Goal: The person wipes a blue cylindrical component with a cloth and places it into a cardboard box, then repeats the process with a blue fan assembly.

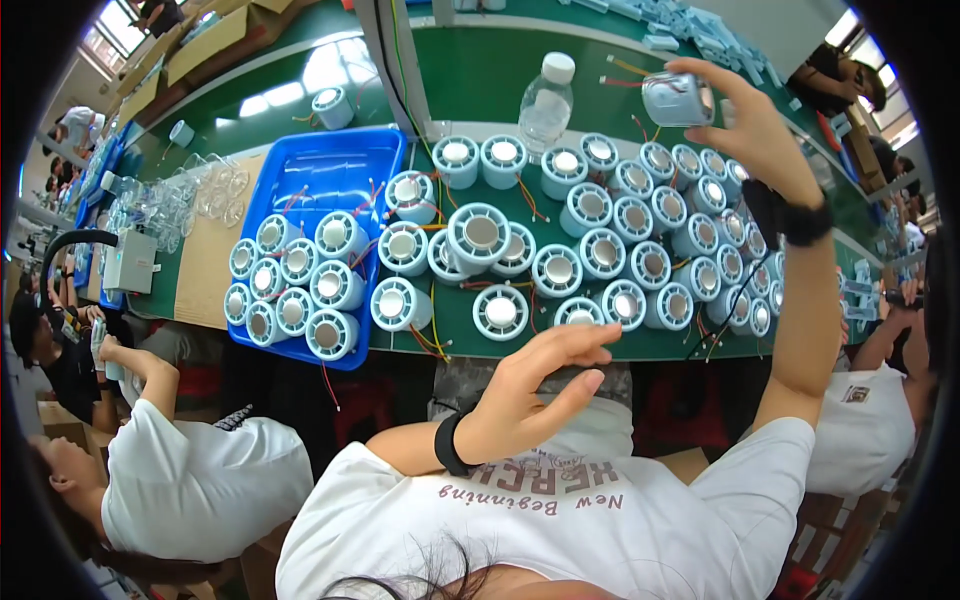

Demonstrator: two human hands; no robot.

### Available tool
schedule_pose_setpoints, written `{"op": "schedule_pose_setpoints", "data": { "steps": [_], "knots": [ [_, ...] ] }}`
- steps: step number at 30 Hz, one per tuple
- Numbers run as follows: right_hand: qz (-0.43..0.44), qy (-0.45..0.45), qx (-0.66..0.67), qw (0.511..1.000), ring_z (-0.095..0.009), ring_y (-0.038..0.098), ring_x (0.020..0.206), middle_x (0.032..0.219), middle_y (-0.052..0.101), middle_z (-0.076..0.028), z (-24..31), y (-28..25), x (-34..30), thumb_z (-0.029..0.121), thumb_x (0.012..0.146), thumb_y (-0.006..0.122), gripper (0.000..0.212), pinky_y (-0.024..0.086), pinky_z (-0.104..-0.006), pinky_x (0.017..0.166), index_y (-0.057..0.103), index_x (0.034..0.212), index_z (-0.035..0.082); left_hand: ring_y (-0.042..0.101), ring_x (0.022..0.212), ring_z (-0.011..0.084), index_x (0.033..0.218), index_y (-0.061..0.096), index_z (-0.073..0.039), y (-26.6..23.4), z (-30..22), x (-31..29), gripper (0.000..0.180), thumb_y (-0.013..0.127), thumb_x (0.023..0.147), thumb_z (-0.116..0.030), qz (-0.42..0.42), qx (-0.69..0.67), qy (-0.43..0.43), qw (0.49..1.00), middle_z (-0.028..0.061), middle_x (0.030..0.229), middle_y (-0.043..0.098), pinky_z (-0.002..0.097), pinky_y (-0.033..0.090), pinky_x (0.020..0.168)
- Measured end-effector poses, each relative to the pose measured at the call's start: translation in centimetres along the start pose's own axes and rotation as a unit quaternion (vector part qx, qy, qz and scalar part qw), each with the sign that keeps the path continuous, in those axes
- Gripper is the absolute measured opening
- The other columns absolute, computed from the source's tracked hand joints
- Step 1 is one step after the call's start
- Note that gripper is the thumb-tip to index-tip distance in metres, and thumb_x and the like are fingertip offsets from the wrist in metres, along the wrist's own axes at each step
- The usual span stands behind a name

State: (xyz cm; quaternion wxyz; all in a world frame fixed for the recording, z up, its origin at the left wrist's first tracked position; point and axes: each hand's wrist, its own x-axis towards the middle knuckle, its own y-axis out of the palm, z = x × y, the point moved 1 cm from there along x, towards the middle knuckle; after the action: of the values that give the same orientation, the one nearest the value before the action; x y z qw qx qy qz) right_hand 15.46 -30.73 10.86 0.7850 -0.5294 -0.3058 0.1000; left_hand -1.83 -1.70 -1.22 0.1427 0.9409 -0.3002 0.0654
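My right hand (752, 125) is raised over the far right part of the bench. Its thumb and fingers grip a light-blue cylindrical motor housing (672, 100), tilted on its side with thin coloured wires trailing from it. Close to the front edge, my left hand (535, 385) holds nothing; its fingers stretch to the right and the thumb stands apart. Just beyond it are similar housings, such as one with a silver disc in its ribbed top (500, 312). Another housing (478, 236) sits higher than its neighbours, seemingly on top of them.
Several housings crowd the green bench (470, 90), wires between them. A blue tray (325, 165) at left holds more. A clear bottle (547, 108) with a white cap stands behind, near an upright post (390, 65). A co-worker (200, 480) sits at left, another (865, 430) at right.
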Motion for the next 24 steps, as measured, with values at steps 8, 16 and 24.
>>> {"op": "schedule_pose_setpoints", "data": {
  "steps": [8, 16, 24],
  "knots": [
    [0.127, 0.045, 0.128, 0.983, -0.019, 0.061, 0.104, 0.121, 0.064, -0.009, 11.5, -1.2, -7.7, 0.009, 0.065, 0.082, 0.066, 0.046, -0.0319, 0.096, 0.058, 0.126, 0.004, 0.049, 0.127, 0.0388, 0.132, 0.053, 0.001, 1.0, 1.0, 2.7, 0.07, 0.083, 0.069, -0.001, -0.1, 0.368, 0.311, 0.87, 0.026, 0.14, 0.046, 0.0414, 0.043, 0.102],
    [0.219, 0.082, 0.187, 0.954, -0.018, 0.063, 0.087, 0.104, 0.068, -0.01, 12.2, 1.2, -9.6, 0.034, 0.07, 0.082, 0.068, 0.049, -0.0311, 0.082, 0.059, 0.125, 0.002, 0.048, 0.129, 0.0351, 0.135, 0.048, 0.004, 0.9, 3.2, 2.7, 0.078, 0.084, 0.067, 0.0, -0.074, 0.328, 0.362, 0.87, 0.0254, 0.139, 0.047, 0.0391, 0.049, 0.096],
    [0.261, 0.17, 0.315, 0.896, -0.016, 0.06, 0.072, 0.083, 0.066, -0.006, 11.2, 2.1, -9.8, 0.059, 0.096, 0.04, 0.07, 0.047, -0.0292, 0.068, 0.059, 0.121, -0.004, 0.052, 0.124, 0.026, 0.143, 0.04, 0.001, 1.2, 1.4, 1.3, 0.078, 0.079, 0.075, 0.002, -0.062, -0.012, 0.058, 0.996, 0.0189, 0.134, 0.052, 0.0407, 0.049, 0.097]
  ]
}}
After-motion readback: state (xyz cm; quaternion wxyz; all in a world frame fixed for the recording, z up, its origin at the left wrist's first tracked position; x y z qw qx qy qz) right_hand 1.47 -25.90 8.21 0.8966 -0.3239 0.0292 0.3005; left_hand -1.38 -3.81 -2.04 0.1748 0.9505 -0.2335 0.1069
